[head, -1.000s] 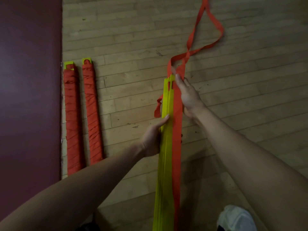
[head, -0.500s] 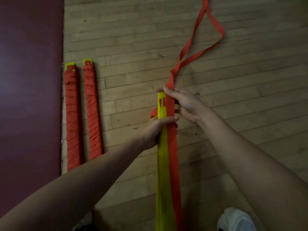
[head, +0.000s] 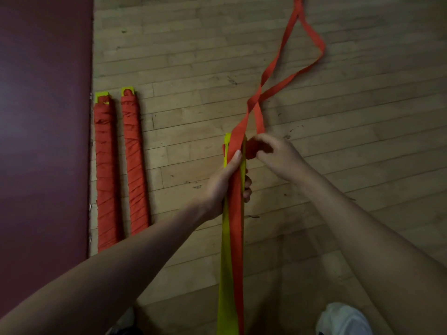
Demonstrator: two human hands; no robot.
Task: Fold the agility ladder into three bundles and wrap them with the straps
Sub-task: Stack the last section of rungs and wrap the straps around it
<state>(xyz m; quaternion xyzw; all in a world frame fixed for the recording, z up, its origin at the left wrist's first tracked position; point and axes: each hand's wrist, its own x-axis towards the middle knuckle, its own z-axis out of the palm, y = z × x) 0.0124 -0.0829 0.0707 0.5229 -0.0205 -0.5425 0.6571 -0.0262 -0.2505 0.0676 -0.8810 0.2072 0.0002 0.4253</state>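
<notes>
Two wrapped bundles (head: 105, 170) lie side by side on the floor (head: 362, 117) against the maroon mat (head: 43, 117), so two thirds of the job looks done. The third bundle (head: 225, 262) is held upright and still mostly bare yellow; its wrapping seems only just begun. The left hand (head: 227, 184) grips it near the top, and the right hand (head: 273, 153) pinches the strap (head: 281, 49) just beside that end, the rest trailing loose across the boards. Half a second earlier the right hand sat over the bundle's tip; it has since drawn the strap across to the right.
</notes>
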